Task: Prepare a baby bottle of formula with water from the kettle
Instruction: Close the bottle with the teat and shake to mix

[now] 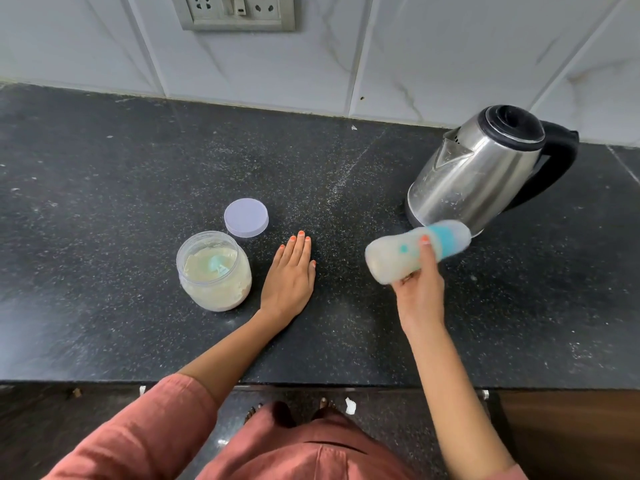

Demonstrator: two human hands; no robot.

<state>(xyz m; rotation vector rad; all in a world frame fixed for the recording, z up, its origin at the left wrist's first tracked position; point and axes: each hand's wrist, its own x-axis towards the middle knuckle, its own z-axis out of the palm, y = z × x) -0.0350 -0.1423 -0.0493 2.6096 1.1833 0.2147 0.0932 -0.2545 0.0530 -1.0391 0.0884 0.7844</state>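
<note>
Head view: right hand [420, 289] fingers [426, 251] clamped on bottle [388, 258] before kettle [478, 174]; left hand [289, 275] flat, fingers straight, beside jar [214, 271], lid [246, 217].

The baby bottle [391, 261] is a smear of blur and its markings cannot be read. Most fingers of the right hand [420, 292] are hidden behind it, as is the lower front edge of the kettle [478, 174]. The scoop [217, 266] lies half buried in the jar [207, 297]. The socket panel [239, 15] is cut off by the top edge.

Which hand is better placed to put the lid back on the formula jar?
The left hand: it lies open on the counter beside the jar and lid, while the right hand grips the bottle.
</note>
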